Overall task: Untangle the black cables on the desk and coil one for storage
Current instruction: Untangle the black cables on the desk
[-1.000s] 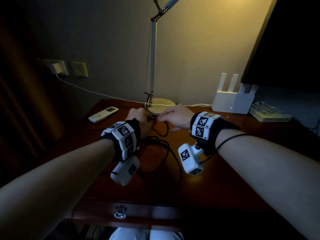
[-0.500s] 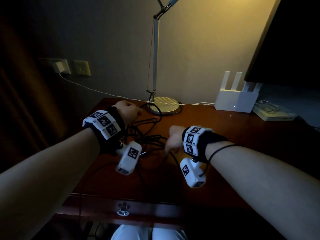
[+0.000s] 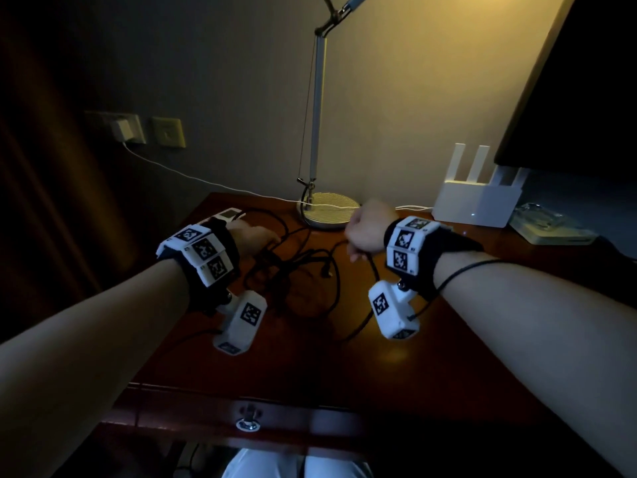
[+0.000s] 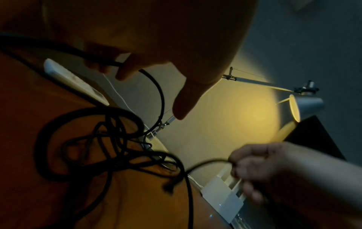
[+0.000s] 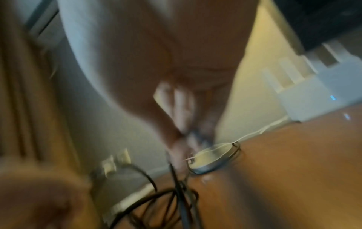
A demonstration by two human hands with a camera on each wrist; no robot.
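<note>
Now | my left hand (image 3: 253,238) pinches one strand, right hand (image 3: 367,229) grips another | black cables (image 3: 293,270) tangled on counter (image 3: 448,339) between them | lamp base (image 3: 329,210), remote (image 3: 227,213), router (image 3: 477,201) behind.

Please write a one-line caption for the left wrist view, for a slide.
Left hand and right hand each hold black cable above the tangled black cables on the desk.

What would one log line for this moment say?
stage: untangling | left hand: pinches black cable | right hand: grips another strand | tangle: still knotted on desk
</note>
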